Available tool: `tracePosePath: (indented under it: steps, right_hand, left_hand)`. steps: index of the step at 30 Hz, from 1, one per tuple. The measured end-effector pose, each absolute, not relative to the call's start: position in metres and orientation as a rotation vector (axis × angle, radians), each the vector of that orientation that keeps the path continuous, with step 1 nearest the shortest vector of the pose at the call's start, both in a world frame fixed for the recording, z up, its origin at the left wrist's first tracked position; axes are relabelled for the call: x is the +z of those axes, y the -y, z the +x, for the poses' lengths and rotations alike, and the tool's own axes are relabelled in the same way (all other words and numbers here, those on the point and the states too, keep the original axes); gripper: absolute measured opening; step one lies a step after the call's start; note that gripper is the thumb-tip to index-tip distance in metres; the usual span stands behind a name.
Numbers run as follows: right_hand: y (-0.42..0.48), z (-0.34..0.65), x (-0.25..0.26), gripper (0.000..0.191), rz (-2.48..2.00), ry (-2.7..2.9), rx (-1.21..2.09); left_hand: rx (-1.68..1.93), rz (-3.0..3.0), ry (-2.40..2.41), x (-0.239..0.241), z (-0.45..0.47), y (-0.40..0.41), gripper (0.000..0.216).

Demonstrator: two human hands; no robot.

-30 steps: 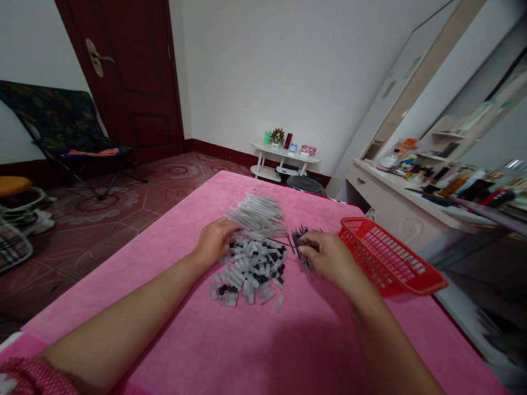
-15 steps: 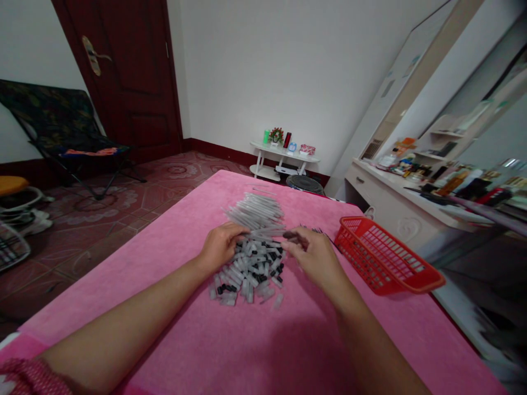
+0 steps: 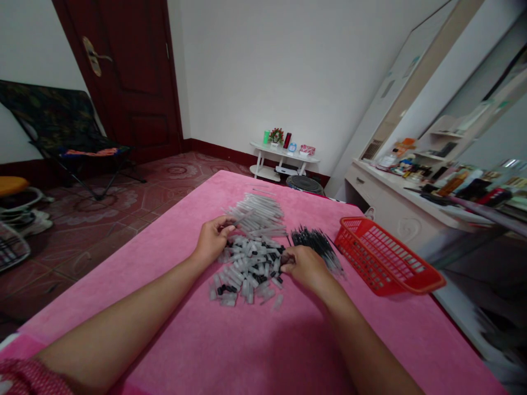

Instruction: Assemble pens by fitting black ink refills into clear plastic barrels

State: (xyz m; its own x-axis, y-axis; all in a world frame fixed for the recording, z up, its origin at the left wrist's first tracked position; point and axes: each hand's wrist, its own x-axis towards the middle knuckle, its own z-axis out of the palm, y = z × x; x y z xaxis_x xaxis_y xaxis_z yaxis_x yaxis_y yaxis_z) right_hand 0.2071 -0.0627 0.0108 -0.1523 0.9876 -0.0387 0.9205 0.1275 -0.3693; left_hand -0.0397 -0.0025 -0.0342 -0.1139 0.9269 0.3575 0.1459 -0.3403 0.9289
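My left hand (image 3: 213,239) is closed in a pinch at the left of the piles. From its fingertips a thin translucent pen barrel (image 3: 244,217) points up and to the right. Just beyond lies a heap of similar clear barrels (image 3: 263,211). My right hand (image 3: 305,267) has its fingers pressed together at the right edge of a heap of clear pen caps (image 3: 248,269) mixed with small black plugs (image 3: 223,289). What those fingers hold, if anything, is hidden. Beside the right hand lies a bundle of dark pen refills (image 3: 316,242).
A red plastic basket (image 3: 385,258) stands on the pink-covered table (image 3: 185,334) at the right. To the right is a dresser (image 3: 395,203) crowded with bottles. A low white stand (image 3: 284,153), a folding chair (image 3: 53,126) and a door (image 3: 123,71) are farther back.
My left hand has moved left and slightly away from the heaps, with the barrel angled up. My right hand has come down toward the caps, uncovering the dark refills.
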Motion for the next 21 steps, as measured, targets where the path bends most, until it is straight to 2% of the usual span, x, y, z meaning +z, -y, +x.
tracePosePath:
  steps: [5,10,14,21]
  right_hand:
    - [0.058,0.213,0.011,0.007,-1.794,2.109,0.558]
    - [0.057,0.208,0.022,0.006,-1.555,1.626,0.946]
    - [0.059,0.201,0.024,0.017,-1.296,1.313,1.201]
    - [0.058,0.203,0.016,0.032,-1.193,1.239,1.224]
  left_hand:
    - [1.487,1.552,-1.183,-0.036,-0.038,0.003,0.022]
    - [1.47,1.602,-1.157,-0.04,-0.039,0.002,0.021]
    - [1.417,1.892,-1.201,-0.043,-0.042,0.003,0.022]
    - [1.255,2.35,-1.161,-0.035,-0.041,0.014,0.026]
